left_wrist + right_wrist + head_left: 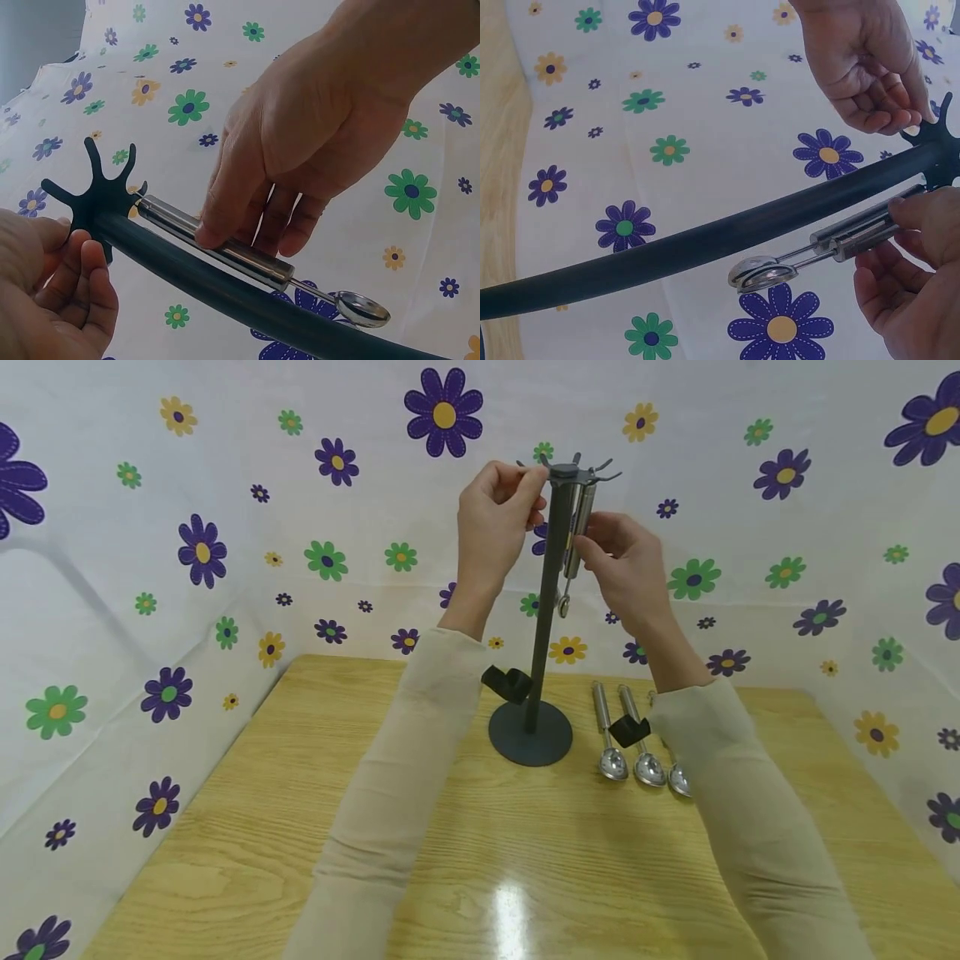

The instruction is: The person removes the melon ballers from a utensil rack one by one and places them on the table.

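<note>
A dark grey stand (550, 602) rises from a round base, with a ring of curved hooks (566, 471) at its top. My left hand (497, 518) pinches one of these hooks on the left side. On the other side, my right hand (626, 564) grips the thick tubular handle of a metal measuring spoon (176, 223) between thumb and fingers. That spoon's handle end is up at the hooks and its small bowl points down. Right behind it, a second measuring spoon (742, 266) lies alongside in the right wrist view; its upper handle is partly hidden.
Three larger-bowled metal spoons (612, 764) lie side by side on the wooden table (420, 860), right of the stand's base (510, 743). My right sleeve (720, 752) partly covers the rightmost one. A white flowered cloth (360, 435) hangs behind and at the sides.
</note>
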The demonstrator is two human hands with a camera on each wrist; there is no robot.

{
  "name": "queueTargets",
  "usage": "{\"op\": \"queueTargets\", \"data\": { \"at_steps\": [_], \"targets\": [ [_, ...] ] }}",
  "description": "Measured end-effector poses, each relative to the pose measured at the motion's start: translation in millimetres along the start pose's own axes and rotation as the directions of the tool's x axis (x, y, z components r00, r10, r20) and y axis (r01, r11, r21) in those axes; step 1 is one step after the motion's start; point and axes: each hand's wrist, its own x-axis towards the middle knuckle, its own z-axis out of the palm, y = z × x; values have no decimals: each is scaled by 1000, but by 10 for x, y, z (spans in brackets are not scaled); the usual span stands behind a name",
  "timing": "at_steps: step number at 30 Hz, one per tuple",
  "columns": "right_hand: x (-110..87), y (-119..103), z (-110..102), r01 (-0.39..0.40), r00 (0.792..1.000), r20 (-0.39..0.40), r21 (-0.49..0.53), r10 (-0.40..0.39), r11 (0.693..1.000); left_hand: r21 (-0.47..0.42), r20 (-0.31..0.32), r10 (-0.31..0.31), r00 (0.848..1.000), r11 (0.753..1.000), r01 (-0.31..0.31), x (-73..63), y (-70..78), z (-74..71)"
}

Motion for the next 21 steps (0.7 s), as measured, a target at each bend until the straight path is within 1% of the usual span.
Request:
{"op": "queueTargets", "data": {
  "at_steps": [3, 7, 11, 12, 15, 17, 19, 21],
  "targets": [
    [1, 7, 4, 23, 1000, 20, -11, -23, 1000, 11, 1, 2, 1000, 1000, -2, -6, 10, 2],
    [-18, 15, -3, 29, 999, 45, -20, -28, 999, 32, 6, 0, 1000, 1000, -1, -6, 13, 1],
    [-38, 12, -7, 52, 996, 74, -37, -49, 998, 74, 4, 13, 1000, 997, -13, -12, 10, 0],
    [-39, 7, -8, 59, 995, 81, -45, -55, 997, 91, -3, 29, 1000, 995, -29, -20, 12, 1],
    [-27, -9, -3, 79, 992, 99, -65, -73, 995, 141, -39, 122, 992, 983, -115, -67, 14, 10],
    [-16, -21, 4, 81, 992, 107, -76, -72, 994, 175, -57, 216, 975, 963, -203, -114, 14, 28],
    [-6, -33, 9, 80, 991, 114, -84, -70, 993, 208, -53, 300, 952, 936, -284, -158, 13, 56],
    [4, -44, 11, 80, 991, 115, -98, -68, 992, 236, -29, 336, 941, 917, -320, -189, 18, 93]
  ]
}}
